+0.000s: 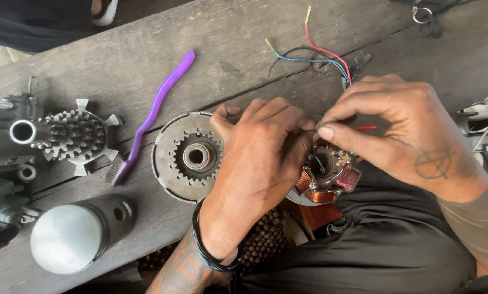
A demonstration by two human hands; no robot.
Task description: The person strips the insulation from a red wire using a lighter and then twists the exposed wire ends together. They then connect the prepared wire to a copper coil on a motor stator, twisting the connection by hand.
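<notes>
Hands (266, 158) (402, 130) crowding stator (328, 177) at bench edge (162, 239)

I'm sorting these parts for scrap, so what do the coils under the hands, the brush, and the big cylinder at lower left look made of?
Coils: likely copper wire, shiny orange-red windings. Brush: probably plastic, glossy, evenly purple handle. Cylinder: apparently aluminium or similar metal, dull silver top with darker sides. Both the left hand and the right hand pinch at the coil part.

Both hands meet over a stator plate with copper coils (329, 177) at the bench's near edge. The left hand (257, 163) and right hand (402, 133) pinch together above it. At nine o'clock from the stator lies a clutch plate (185, 158); beyond that, a purple toothbrush (152, 114), a gear cluster (72, 136) and a piston (78, 234). Coloured wires (317, 54) trail toward twelve.
</notes>
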